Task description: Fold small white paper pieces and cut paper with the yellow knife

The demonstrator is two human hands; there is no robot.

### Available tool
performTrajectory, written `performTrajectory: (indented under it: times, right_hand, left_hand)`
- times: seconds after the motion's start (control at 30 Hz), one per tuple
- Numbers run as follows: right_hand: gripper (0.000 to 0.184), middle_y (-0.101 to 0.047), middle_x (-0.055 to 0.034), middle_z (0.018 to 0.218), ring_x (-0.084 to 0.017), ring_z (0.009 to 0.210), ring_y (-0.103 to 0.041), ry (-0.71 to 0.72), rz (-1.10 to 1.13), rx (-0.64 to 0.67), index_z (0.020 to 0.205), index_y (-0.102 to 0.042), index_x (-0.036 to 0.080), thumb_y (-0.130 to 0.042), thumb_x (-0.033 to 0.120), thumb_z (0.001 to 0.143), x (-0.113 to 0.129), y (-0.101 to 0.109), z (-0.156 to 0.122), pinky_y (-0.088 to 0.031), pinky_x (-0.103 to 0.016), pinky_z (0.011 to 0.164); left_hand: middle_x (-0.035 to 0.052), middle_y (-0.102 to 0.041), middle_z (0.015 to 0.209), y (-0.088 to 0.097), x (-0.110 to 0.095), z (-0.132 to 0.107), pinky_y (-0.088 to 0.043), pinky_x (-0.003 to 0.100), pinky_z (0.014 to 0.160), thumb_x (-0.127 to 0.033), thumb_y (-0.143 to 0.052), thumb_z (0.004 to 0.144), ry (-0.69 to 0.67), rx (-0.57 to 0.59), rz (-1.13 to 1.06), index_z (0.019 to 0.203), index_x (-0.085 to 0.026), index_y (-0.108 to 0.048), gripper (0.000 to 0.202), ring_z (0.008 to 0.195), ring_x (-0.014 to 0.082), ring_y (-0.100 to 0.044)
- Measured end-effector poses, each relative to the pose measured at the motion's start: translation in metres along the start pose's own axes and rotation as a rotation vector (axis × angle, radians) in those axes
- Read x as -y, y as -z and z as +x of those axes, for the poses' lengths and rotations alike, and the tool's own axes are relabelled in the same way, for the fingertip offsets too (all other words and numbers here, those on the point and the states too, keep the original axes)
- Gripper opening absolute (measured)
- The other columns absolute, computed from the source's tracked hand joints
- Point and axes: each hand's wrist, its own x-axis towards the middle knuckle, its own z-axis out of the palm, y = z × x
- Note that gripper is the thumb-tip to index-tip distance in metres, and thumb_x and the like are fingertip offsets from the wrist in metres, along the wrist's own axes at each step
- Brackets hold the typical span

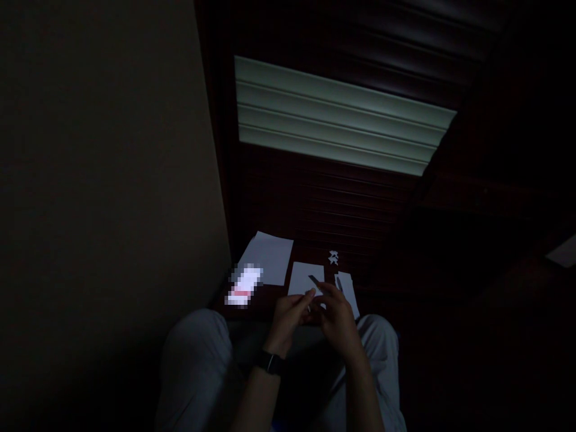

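In the dim head view both my hands meet low over the dark table, in front of a white sheet [306, 276]. My right hand [335, 315] is closed on a tool with a dark narrow blade [315, 282], which points up and to the left; its handle is hidden by the fingers. My left hand [288, 315] is pinched close beside it, with a black watch [270, 362] on the wrist. A sliver of something white [309, 308] shows at the left fingertips, too dark to make out fully.
Larger white sheets [272, 255] lie at the back left, with a bright blurred-out screen [244, 287] by them. Small white cut-out pieces [333, 258] lie at the back. White paper strips [348, 291] with a dark slim object are at right. A louvred panel [337, 117] stands behind.
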Motion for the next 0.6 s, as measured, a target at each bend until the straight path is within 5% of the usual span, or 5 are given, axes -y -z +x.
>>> performTrajectory:
  times: [0.6]
  right_hand:
    - [0.018, -0.047, -0.0075, 0.130, -0.026, 0.121, -0.042, -0.012, -0.017, -0.030, 0.090, -0.067, 0.023, -0.051, 0.020, 0.083, 0.0043, 0.0045, 0.0020, -0.036, -0.044, 0.099]
  left_hand:
    - [0.0066, -0.064, 0.063, 0.0013, -0.0005, 0.0048, -0.043, 0.020, 0.047, -0.052, -0.069, 0.064, 0.019, -0.021, -0.005, 0.068, -0.010, -0.068, 0.042, 0.051, 0.0111, -0.056]
